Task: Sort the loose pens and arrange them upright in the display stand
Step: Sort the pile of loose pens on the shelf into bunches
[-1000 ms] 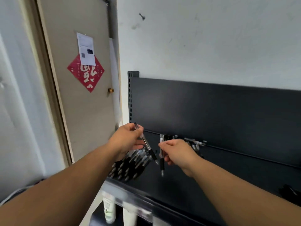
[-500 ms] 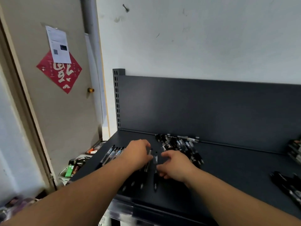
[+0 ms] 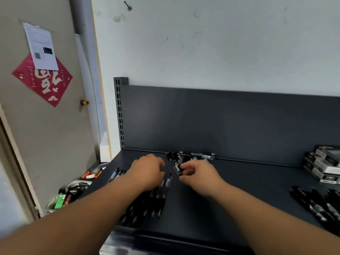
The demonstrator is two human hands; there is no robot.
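Your right hand [image 3: 199, 173] is the nearer one to the work. Its fingers are curled in around the near end of a black pen [image 3: 175, 165], and it looks like a pinch between thumb and forefinger, though the contact itself is small in the view. That pen lies flat on the dark shelf [image 3: 239, 190], its long axis running diagonally from far-left to near-right, and its far end reaches back into the pile of loose pens [image 3: 191, 157] heaped against the back panel just beyond your knuckles. Your left hand [image 3: 147, 172] sits palm down, just beside the right. Its fingers are bent over the far ends of a row of pens [image 3: 156, 199] laid side by side, with their long axes pointing away from you. Whether it grips one or only rests on them, you cannot tell from here. No display stand shows in this view, so nothing stands upright yet and the sorting looks early. To lift the black pen, I judge you would draw it toward yourself along its own length so it clears the pile. A further batch of pens [image 3: 316, 205] lies well off to your right, below some stacked boxes [image 3: 323, 166].
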